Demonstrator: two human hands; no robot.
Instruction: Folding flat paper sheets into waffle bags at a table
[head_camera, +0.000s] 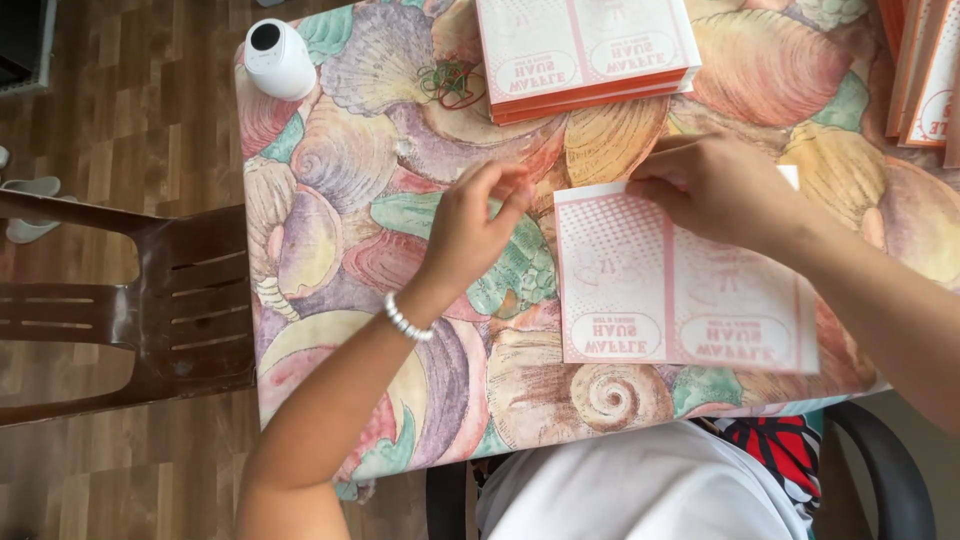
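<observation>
A flat white-and-pink printed paper sheet lies on the shell-patterned tablecloth in front of me. My right hand rests on the sheet's far edge, fingers pinching it near the top left corner. My left hand hovers just left of the sheet, fingertips pinched together; whether something thin is between them I cannot tell. A bead bracelet circles my left wrist.
A stack of similar printed sheets sits at the far edge, with rubber bands beside it. More sheets lie at the far right. A white cylinder device stands at the table's far left corner. A brown plastic chair stands left.
</observation>
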